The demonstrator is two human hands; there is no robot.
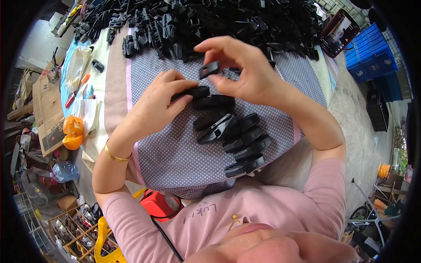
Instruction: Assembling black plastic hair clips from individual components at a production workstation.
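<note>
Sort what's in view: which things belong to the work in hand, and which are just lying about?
Work in hand:
small black piece in the right grip
black part in the left grip
loose black parts on the dotted cloth
probably the black heap

Lying about, apparently:
orange object
clear bottle
lit screen
blue crate

It looks like a makeshift home workshop: black plastic parts (pixel 210 26) heaped on cloth (pixel 162 158), cardboard (pixel 46 114) and a blue crate (pixel 372 55) around.

1 small black piece (pixel 211 68), holed, held tilted, 1 longer black piece (pixel 200 91), held near it, partly hidden
</note>
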